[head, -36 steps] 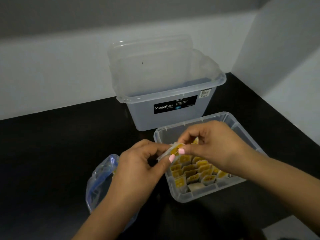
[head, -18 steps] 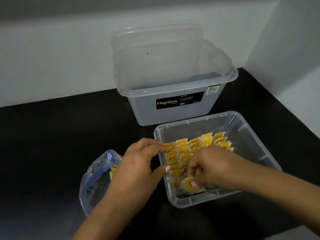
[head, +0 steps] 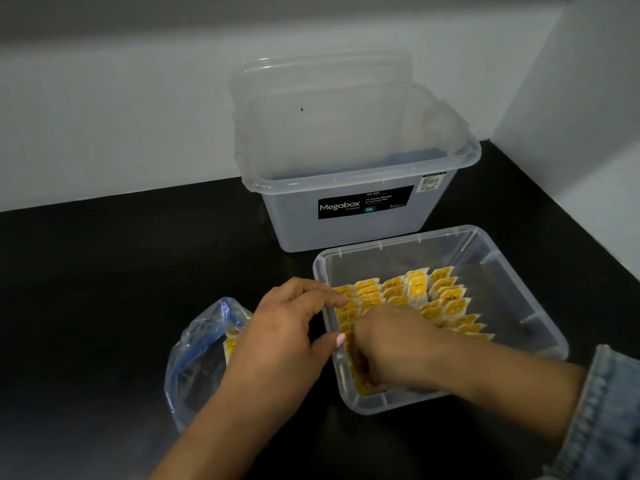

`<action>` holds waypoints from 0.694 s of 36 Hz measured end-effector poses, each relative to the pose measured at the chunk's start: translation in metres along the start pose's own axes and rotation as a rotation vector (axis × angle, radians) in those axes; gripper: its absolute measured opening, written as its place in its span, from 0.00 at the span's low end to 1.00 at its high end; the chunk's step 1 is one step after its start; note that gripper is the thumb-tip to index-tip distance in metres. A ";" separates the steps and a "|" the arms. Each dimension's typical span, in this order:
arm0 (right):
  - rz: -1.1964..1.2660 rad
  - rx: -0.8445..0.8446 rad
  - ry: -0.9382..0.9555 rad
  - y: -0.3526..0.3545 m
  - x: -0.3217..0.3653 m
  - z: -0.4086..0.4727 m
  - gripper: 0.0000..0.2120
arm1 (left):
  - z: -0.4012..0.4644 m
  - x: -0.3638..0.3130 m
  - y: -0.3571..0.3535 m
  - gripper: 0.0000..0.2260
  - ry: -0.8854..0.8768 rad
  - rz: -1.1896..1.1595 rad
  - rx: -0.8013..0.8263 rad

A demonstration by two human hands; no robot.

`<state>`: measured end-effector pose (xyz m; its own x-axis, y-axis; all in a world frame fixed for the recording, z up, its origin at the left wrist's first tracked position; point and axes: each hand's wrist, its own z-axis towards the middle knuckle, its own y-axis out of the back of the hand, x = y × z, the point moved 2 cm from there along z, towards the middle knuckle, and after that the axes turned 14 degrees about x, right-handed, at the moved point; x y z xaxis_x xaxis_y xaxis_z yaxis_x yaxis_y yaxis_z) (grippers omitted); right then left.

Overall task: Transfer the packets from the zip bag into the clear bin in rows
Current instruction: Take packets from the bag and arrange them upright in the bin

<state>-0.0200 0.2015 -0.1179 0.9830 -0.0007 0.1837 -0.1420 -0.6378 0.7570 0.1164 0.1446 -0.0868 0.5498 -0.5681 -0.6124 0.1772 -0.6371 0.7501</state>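
Note:
A small clear bin [head: 398, 258] stands on the black counter and holds several rows of yellow-and-white packets [head: 415, 296] standing on edge. My right hand [head: 391, 344] reaches into its near left corner, fingers curled down on a packet [head: 362, 386] at the front of the row. My left hand [head: 287, 327] hovers at the bin's left rim with relaxed fingers and holds nothing. To its left lies the crumpled zip bag [head: 197, 362] with a blue seal, with a few packets [head: 230, 341] showing inside, partly hidden by my left wrist.
A larger translucent Megabox storage bin [head: 346, 230] stands just behind the small bin, with a clear lid [head: 322, 98] leaning in it against the white wall. A white side wall [head: 571, 133] closes the counter on the right. The black counter [head: 104, 306] stretches left.
My right hand carried the packet from mid-air down into the bin's near left corner. My left hand let go of it and stayed by the rim.

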 end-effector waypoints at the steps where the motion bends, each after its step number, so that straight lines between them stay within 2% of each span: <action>1: -0.014 -0.012 -0.001 0.000 0.001 0.001 0.09 | -0.001 0.000 0.000 0.18 -0.001 0.000 -0.001; 8: 0.055 -0.006 -0.030 0.001 0.001 -0.002 0.07 | -0.006 0.002 0.006 0.17 -0.002 -0.020 -0.017; 17: 0.219 -0.069 -0.090 0.034 -0.002 -0.031 0.06 | -0.025 0.045 0.049 0.18 0.099 -0.006 -0.206; 22: 0.324 -0.196 -0.127 0.058 0.013 -0.046 0.05 | -0.037 0.075 0.070 0.20 0.253 0.034 -0.154; 25: 0.357 -0.240 -0.086 0.066 0.032 -0.049 0.04 | -0.041 0.086 0.073 0.26 0.339 0.056 -0.011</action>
<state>-0.0033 0.1966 -0.0313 0.8719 -0.2594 0.4154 -0.4880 -0.3890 0.7814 0.2098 0.0703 -0.0743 0.7985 -0.3956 -0.4539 0.1470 -0.6029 0.7841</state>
